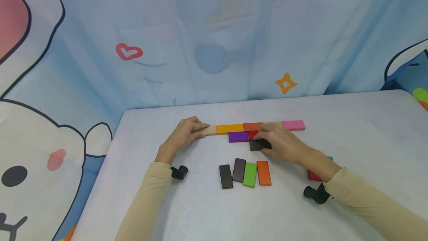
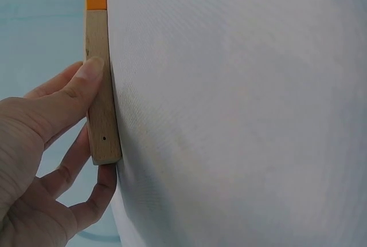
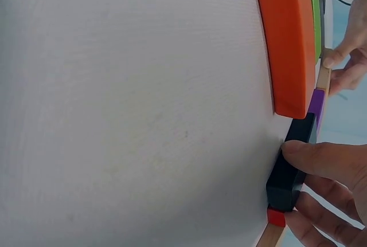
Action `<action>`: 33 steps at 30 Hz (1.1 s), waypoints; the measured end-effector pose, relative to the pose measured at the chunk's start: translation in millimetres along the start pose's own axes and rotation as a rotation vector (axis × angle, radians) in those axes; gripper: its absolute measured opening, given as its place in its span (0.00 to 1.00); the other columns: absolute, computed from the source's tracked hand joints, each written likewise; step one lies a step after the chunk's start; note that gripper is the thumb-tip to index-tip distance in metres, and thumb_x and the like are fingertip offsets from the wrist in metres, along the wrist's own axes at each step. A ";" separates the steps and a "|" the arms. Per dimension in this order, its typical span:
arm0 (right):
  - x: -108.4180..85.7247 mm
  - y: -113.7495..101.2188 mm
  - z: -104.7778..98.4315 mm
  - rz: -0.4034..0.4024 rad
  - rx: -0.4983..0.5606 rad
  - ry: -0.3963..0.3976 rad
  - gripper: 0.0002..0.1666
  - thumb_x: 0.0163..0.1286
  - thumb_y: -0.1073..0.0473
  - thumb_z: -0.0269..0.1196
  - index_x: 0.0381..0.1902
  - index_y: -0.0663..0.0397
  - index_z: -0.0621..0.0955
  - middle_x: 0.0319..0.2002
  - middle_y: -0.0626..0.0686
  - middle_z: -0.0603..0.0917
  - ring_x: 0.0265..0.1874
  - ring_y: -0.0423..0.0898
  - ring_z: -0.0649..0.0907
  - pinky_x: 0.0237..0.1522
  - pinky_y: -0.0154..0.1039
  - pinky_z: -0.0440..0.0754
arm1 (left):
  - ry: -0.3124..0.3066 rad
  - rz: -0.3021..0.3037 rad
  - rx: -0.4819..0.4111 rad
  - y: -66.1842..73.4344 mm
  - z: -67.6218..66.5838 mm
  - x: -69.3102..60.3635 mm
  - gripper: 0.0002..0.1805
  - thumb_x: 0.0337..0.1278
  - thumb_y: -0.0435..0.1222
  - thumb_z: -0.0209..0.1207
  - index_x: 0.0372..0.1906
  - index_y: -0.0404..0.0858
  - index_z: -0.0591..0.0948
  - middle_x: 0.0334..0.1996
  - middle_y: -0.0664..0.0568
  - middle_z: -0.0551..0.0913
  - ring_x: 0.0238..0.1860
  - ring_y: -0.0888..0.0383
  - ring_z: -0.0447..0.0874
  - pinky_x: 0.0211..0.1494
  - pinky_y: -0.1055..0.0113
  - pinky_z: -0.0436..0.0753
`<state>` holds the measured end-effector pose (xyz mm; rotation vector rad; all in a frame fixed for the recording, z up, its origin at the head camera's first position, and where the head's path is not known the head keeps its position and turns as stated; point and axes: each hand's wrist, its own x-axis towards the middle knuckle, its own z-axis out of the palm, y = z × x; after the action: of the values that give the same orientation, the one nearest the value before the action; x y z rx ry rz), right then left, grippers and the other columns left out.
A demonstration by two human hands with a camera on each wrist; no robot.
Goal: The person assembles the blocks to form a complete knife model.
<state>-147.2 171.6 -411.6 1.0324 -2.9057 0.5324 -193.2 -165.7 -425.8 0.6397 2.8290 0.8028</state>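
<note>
A row of blocks lies across the table: a plain wooden one (image 2: 103, 109) at the left end, then yellow (image 1: 230, 129), orange-red (image 1: 252, 126), another wooden one partly covered, and pink (image 1: 294, 125). My left hand (image 1: 184, 137) pinches the left wooden block between thumb and fingers. In front of the row are a purple block (image 1: 238, 137) and a red block (image 3: 276, 217), mostly hidden. A black block (image 3: 289, 172) lies against the red one's near side, pinched by the thumb and fingers of my right hand (image 1: 284, 142).
Nearer on the table lie a black block (image 1: 226, 176), a dark grey one (image 1: 239, 170), a green one (image 1: 250, 174) and an orange one (image 1: 264, 173). Beneath my right forearm, a red block (image 1: 313, 176) and a teal piece (image 1: 330, 158) partly show. A patterned curtain (image 1: 214, 40) hangs behind.
</note>
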 end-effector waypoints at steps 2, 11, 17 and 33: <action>0.1 0.3 1.0 -0.001 -0.008 0.004 0.23 0.54 0.66 0.82 0.49 0.60 0.89 0.44 0.55 0.83 0.49 0.55 0.82 0.51 0.52 0.88 | 0.002 -0.007 -0.001 0.5 -0.2 0.0 0.22 0.67 0.37 0.69 0.64 0.43 0.85 0.50 0.50 0.85 0.51 0.52 0.81 0.58 0.58 0.81; 3.8 -11.8 -6.9 -0.033 -0.074 0.004 0.21 0.53 0.65 0.82 0.46 0.59 0.90 0.45 0.56 0.85 0.49 0.57 0.83 0.54 0.57 0.83 | -0.003 -0.011 -0.005 3.6 -2.0 0.6 0.22 0.67 0.37 0.68 0.64 0.42 0.85 0.50 0.50 0.84 0.51 0.52 0.80 0.59 0.58 0.81; 16.7 -47.7 -10.7 -0.234 -0.022 -0.117 0.19 0.57 0.64 0.81 0.48 0.55 0.89 0.47 0.53 0.84 0.49 0.52 0.83 0.54 0.49 0.86 | -0.010 -0.022 0.008 0.4 -2.6 0.7 0.22 0.67 0.37 0.68 0.65 0.43 0.85 0.50 0.50 0.84 0.51 0.52 0.80 0.58 0.57 0.81; 27.5 -102.1 20.9 -0.469 -0.093 -0.387 0.17 0.65 0.66 0.75 0.51 0.47 0.89 0.51 0.46 0.82 0.51 0.41 0.79 0.57 0.34 0.81 | -0.007 -0.035 -0.015 -5.2 0.9 -1.7 0.21 0.67 0.36 0.68 0.64 0.43 0.86 0.49 0.51 0.84 0.50 0.52 0.80 0.56 0.58 0.81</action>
<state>-103.9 74.2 -396.1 1.9063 -2.7787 0.1892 -193.3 -170.1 -429.3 0.5882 2.8164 0.8138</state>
